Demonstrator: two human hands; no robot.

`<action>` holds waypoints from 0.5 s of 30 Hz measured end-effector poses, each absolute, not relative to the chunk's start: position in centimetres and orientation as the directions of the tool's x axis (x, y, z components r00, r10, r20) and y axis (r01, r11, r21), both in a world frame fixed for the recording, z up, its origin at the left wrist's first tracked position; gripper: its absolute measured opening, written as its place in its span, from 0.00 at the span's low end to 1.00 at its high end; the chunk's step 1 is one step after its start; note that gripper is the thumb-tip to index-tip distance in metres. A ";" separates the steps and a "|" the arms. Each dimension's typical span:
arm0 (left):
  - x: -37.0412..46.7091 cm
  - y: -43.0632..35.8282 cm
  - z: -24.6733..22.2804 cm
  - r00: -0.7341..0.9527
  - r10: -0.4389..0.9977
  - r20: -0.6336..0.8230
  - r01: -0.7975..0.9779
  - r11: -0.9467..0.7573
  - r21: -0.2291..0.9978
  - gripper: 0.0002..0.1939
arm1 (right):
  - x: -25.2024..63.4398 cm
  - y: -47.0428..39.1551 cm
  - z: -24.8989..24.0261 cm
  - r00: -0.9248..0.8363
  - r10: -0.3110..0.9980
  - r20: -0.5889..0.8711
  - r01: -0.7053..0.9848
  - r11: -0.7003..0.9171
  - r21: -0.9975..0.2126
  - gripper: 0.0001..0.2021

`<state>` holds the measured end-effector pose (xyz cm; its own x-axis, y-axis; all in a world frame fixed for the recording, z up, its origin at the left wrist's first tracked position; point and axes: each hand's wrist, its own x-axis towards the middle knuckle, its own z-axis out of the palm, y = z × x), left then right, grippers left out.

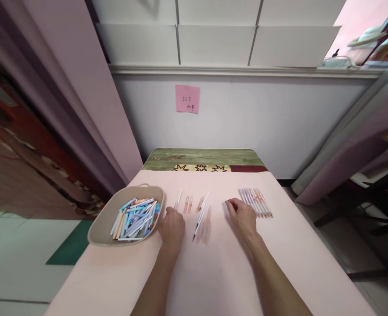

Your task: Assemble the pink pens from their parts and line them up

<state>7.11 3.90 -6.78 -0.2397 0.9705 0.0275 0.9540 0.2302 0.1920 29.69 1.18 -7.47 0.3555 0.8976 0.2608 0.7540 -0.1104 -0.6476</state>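
My left hand [172, 227] is closed beside the right rim of a beige basket [97, 230]. A slim pen piece with a white stem [179, 196] juts up from its fingertips. To its right, short clear-pink pen parts [188, 204] lie in small groups. Two thin white refills [200, 220], one dark-tipped, lie slanted near the middle, beside clear pen barrels [204, 230]. My right hand [243, 217] rests on the table with thumb and forefinger pinched; anything between them is too small to make out. Just beyond it several pens [256, 202] lie side by side in a row.
Blue, white, grey and peach pen parts [136, 219] fill the basket at the table's left edge. A pale pink cover [210, 281] lies over the table, with a green patterned strip [202, 157] at the far end. A pink note [187, 98] is on the wall.
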 end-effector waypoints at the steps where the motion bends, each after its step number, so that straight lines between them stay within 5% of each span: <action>1: 7.3 3.2 -7.0 -0.237 0.970 0.050 0.954 0.223 0.201 0.13 | 29.5 1.2 -7.4 0.350 0.901 0.257 0.711 -0.077 -0.699 0.13; 5: 8.9 0.7 -8.4 -0.048 0.990 0.132 0.951 0.005 0.309 0.10 | 27.7 1.2 -7.4 0.242 0.962 0.129 0.332 0.043 -0.942 0.15; 9: 10.4 0.0 -9.4 0.101 0.981 0.165 0.895 -0.162 0.416 0.07 | 25.6 1.2 -7.5 0.075 0.997 0.000 -0.076 0.006 -0.997 0.18; 15: 10.6 0.4 -9.6 0.151 0.965 0.213 0.779 -0.249 0.576 0.04 | 24.3 1.3 -7.7 0.092 0.995 -0.030 -0.202 -0.011 -0.979 0.14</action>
